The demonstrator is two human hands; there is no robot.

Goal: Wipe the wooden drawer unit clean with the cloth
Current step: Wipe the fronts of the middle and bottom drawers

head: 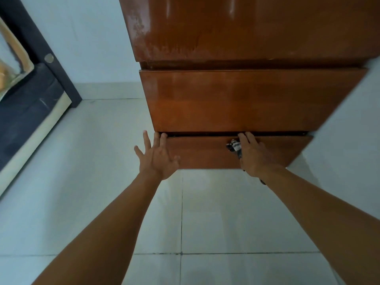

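Lower centre: left hand (157, 159) splayed flat bracing the bottom drawer (205, 153) corner, right hand (251, 155) pressing cloth (233, 146) under flat fingers; suggest wiping along the grain, steady pressure.

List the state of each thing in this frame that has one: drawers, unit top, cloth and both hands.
Bottom drawer: nearly shut, a dark gap above its front.
Upper drawer: shut, front flush.
Unit top: dusty, with pale smears near its left edge.
Cloth: bunched under the right hand, against the bottom drawer front.
Left hand: open, fingers spread, at the bottom drawer's left corner.
Right hand: pressing the cloth flat.
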